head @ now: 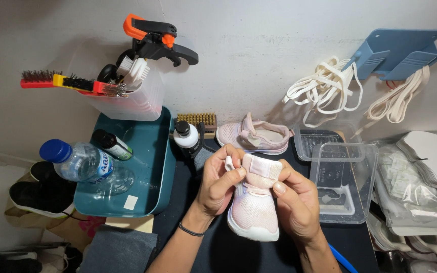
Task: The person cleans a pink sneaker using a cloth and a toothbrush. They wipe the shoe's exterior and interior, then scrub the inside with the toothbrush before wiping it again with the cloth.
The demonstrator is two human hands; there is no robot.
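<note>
I have both hands closed on a small pink shoe (254, 210), held toe towards me above the near middle of the dark bench (218, 250). My left hand (219, 184) wraps its side, thumb lying across the top by the strap (262, 168), fingers curled round behind where I cannot see them. My right hand (295, 202) clasps the other side, thumb pressed on the upper; its fingers are hidden too. The shoe's white sole rim shows at the toe, but the heel and the underside are covered.

The matching pink shoe (254, 136) lies on its side at the far edge of the bench against the wall, just beside a bristle brush (198, 120) that is half hidden behind a white-capped bottle (186, 136). At the left edge stands a teal tray (153, 167) with a blue-capped water bottle (84, 164) lying across it and a dark bottle (111, 144) beside that. Two clear plastic tubs (344, 187) sit at the right. A blue strip (342, 259) by my right wrist is cut off by the frame; I cannot tell what it is.
</note>
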